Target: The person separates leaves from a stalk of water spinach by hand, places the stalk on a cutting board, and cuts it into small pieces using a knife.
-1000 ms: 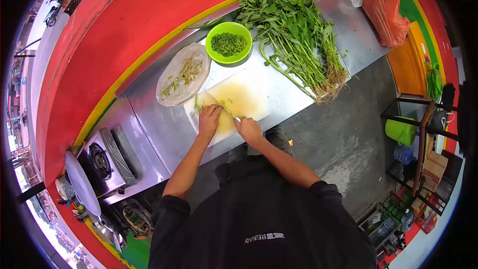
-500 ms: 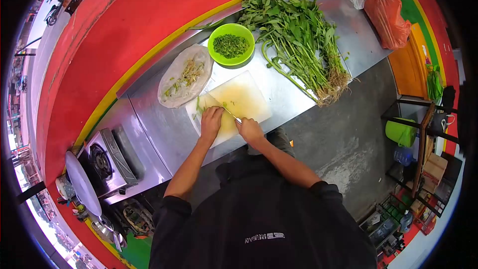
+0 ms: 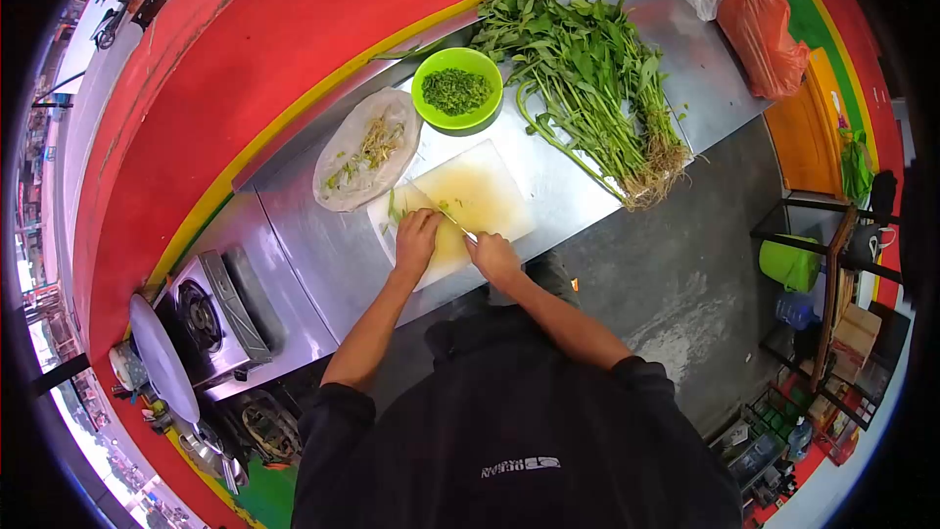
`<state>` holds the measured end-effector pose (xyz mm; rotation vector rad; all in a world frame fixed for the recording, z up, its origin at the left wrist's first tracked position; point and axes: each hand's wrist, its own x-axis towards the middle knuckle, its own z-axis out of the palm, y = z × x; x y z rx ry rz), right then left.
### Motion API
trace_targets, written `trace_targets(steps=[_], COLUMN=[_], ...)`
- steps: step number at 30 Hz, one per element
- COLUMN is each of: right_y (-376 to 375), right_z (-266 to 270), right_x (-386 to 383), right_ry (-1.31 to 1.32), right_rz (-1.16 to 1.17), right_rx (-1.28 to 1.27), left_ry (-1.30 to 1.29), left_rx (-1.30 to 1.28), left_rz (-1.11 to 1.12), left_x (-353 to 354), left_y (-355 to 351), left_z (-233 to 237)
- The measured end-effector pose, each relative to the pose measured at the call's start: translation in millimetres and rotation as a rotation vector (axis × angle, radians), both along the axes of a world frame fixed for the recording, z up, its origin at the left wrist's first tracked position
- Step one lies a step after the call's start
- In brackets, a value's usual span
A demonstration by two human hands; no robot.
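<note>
Right grip holds the knife, left grip the greens beside its blade.

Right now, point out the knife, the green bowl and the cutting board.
knife [image 3: 470, 236]: head view, near the handle
green bowl [image 3: 430, 118]: head view, rim
cutting board [image 3: 504, 198]: head view, bare surface

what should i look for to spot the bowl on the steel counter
On the steel counter along the red wall, look just beyond the white cutting board. The bowl sits between an open plastic bag and leafy green bunches; it alone is round, bright lime and full of chopped greens.
</note>
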<state>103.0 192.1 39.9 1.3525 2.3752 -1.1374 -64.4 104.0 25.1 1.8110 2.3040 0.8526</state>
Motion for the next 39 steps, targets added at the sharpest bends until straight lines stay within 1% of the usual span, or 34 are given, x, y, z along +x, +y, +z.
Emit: trace_targets(steps=[4,6,9,11,13,15,18,24,28,33,35,39], right_y=[1.6,-2.4,-7.2,-6.4,-4.8,-1.4,0.2,-6.8,-3.2,0.3,-3.7,-7.3], right_z=[3.8,5.0,4.3,0.3,-0.3,1.1,6.6,7.8,0.9,2.2,5.5,3.6], right_x=[-3.5,3.9,14.2,13.6,10.2,4.8,5.1,18.8,11.7,3.5,8.8,14.8], right_ry=[0.033,0.071,0.048,0.030,0.014,-0.012,0.045,0.043,0.039,0.096,0.089,0.048], right_rz=[0.004,-0.027,-0.033,-0.026,-0.021,0.006,0.018,-0.045,-0.013,0.005,-0.012,-0.032], right_rx=[-0.010,-0.032,-0.009,-0.015,-0.021,-0.004,-0.036,-0.032,0.003,-0.028,-0.026,-0.009], left_ry=[-0.026,-0.083,-0.090,-0.079,-0.005,-0.006,-0.012,-0.077,-0.016,0.022,-0.038,-0.073], left_rx=[-0.028,-0.005,0.025,0.017,0.026,0.015,0.007,0.049,0.037,0.018,0.026,0.064], left_rz=[0.002,0.060,0.060,0.058,0.028,0.024,0.031,0.057,0.030,0.010,0.034,0.062], left_x=[0.3,3.7,4.6,2.7,2.7,4.8,5.1,5.9,5.2,5.4,6.1,6.1], left_y=[0.8,3.0,2.4,2.2,1.4,-0.2,-0.5,1.1,-1.7,0.1,1.2,1.7], left_z=[1.0,2.1,3.2,-1.4,-1.4,0.1,2.2,-4.3,-5.5,0.5,-1.5,-2.5])
